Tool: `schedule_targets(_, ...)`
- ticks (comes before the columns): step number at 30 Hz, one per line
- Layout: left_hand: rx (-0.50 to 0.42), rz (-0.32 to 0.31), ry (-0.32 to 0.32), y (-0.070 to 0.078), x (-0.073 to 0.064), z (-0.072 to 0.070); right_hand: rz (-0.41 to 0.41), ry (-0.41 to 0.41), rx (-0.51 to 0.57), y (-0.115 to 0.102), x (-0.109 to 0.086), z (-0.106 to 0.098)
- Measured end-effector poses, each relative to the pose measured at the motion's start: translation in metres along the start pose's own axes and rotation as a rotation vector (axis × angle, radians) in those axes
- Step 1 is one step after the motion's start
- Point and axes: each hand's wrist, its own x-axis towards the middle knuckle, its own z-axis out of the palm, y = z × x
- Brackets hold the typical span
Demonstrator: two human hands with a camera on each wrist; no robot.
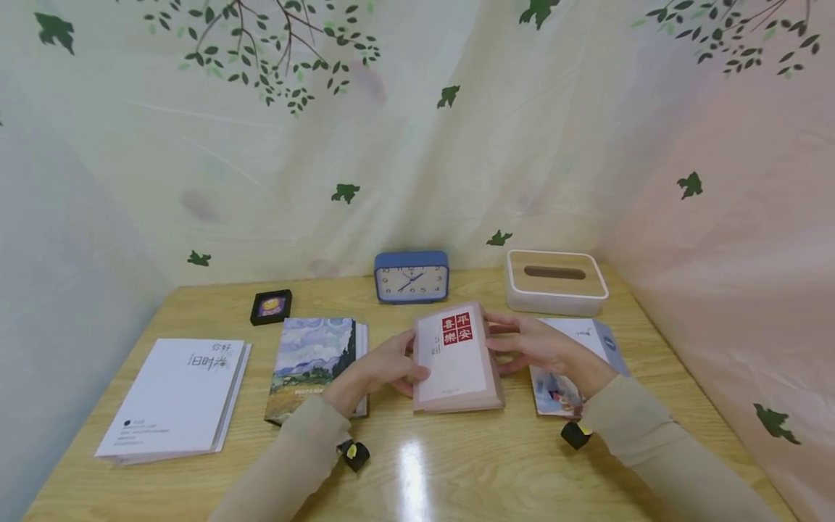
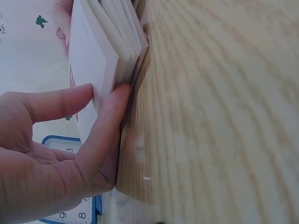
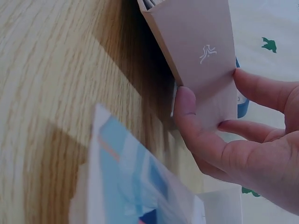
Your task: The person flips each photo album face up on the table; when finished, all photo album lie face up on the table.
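Left grip (image 1: 386, 362), right grip (image 1: 538, 344) hold pink book (image 1: 453, 370); emblem (image 3: 208, 54): right-wrist view only.

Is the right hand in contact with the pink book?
Touching: the right wrist view shows fingertips of the right hand lying against the pink book.

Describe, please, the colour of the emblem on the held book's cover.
The emblem on the book is red with pale characters, clearest in the head view.

Books (image 1: 176, 395), clock (image 1: 412, 284), box (image 1: 554, 302) on table (image 1: 470, 471) (wood-grained)
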Motion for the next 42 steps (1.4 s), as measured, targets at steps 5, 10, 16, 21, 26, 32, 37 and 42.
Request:
schedule_targets(5, -0.025, 0.019, -0.040, 0.000, 0.000, -0.001, -0.040, -0.018, -0.050, -0.007, -0.003, -0.002)
schedule_targets(10, -0.073, 0.024, -0.080, 0.001, 0.001, -0.001, -0.102, -0.018, -0.095, -0.017, -0.003, -0.004)
schedule_targets(16, -0.149, 0.022, -0.127, 0.000, 0.002, 0.002, -0.159, 0.004, -0.083, -0.024, -0.001, -0.001)
schedule_targets(21, -0.184, 0.020, -0.130, 0.000, 0.004, 0.005, -0.153, 0.042, -0.067, -0.028, 0.001, 0.002)
schedule_targets(26, -0.235, 0.000, -0.116, 0.002, 0.005, 0.009, -0.141, 0.069, -0.061, -0.032, 0.001, 0.006)
schedule_targets(32, -0.290, -0.005, -0.126, 0.004, 0.007, 0.014, -0.144, 0.080, -0.055, -0.035, -0.002, 0.011)
schedule_targets(37, -0.292, -0.011, -0.132, 0.007, 0.008, 0.016, -0.151, 0.082, -0.051, -0.034, -0.005, 0.012)
schedule_targets(42, -0.274, 0.007, -0.135, 0.009, 0.008, 0.019, -0.159, 0.082, -0.051, -0.034, -0.007, 0.012)
